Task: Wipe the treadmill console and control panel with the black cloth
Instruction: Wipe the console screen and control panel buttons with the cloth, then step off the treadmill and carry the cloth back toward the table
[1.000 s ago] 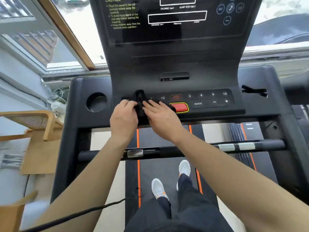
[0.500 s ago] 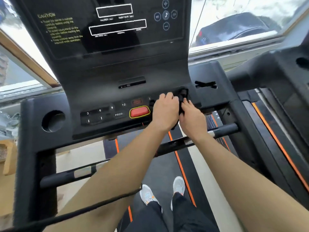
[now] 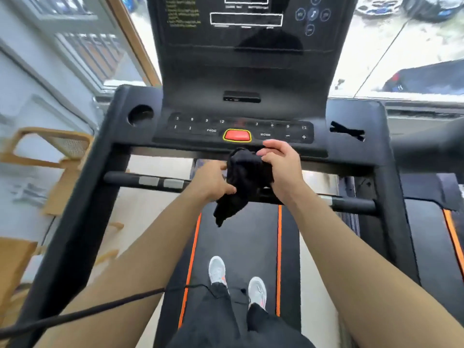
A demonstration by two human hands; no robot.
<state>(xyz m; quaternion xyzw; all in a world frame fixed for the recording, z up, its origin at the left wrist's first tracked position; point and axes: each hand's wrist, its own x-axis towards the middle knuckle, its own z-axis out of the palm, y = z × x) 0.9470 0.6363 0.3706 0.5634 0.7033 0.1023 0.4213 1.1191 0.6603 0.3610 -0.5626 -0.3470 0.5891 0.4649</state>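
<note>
Head view, looking down from the treadmill deck: a person holds the black cloth (image 3: 241, 182) bunched between both hands, just below the front lip of the control panel (image 3: 233, 129) and clear of it. The right hand (image 3: 281, 167) is curled closed over the cloth's upper fold, knuckles up, its fingertips near the panel's lower edge. The left hand (image 3: 213, 182) is partly closed, thumb and fingers pinching the cloth's left side, while a loose tail hangs down over the handlebar (image 3: 150, 180) toward the belt (image 3: 238, 247). Holding it in the air with two hands (rather than pressed flat to a surface) suggests the cloth is being regathered or refolded to present a fresh face, not wiping at this instant. The red stop button (image 3: 237, 135) sits directly above the hands, with the numbered keys spread to either side. The upright console (image 3: 246, 59) rises behind, its display dark. Motion blur softens the frame, so whether any dust or streaks remain on the panel cannot be judged. The console's upper screen appears to be the farthest reach from where the hands now are.
</note>
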